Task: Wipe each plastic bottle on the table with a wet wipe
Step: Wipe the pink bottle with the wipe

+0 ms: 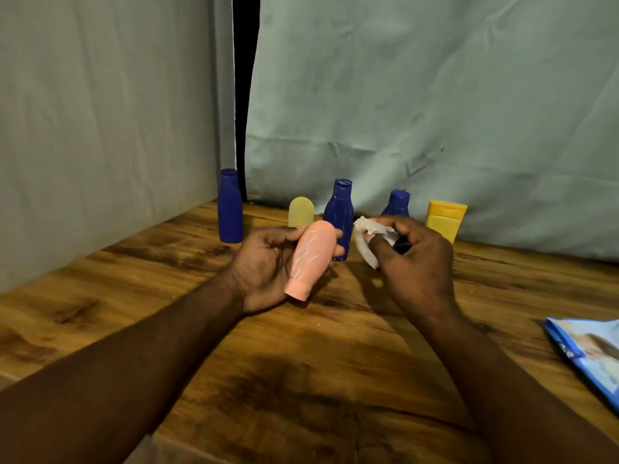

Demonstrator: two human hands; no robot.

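Observation:
My left hand point(264, 262) grips a pink plastic bottle point(310, 259) above the wooden table point(167, 296), its cap pointing down toward me. Just to its right, my right hand point(415, 259) pinches a crumpled white wet wipe point(370, 236), held apart from the pink bottle. Behind the hands stand three dark blue bottles: one at the left point(230, 205), one in the middle point(340, 209), and one point(398, 202) partly hidden by my right hand. A pale yellow bottle point(300, 212) and a bright yellow bottle point(445, 217) stand in the same row.
A blue wet-wipe pack point(593, 356) lies at the table's right edge. Grey-green cloth hangs behind the table and along its left side, with a dark gap between the two sheets. The table's front edge runs close to my arms.

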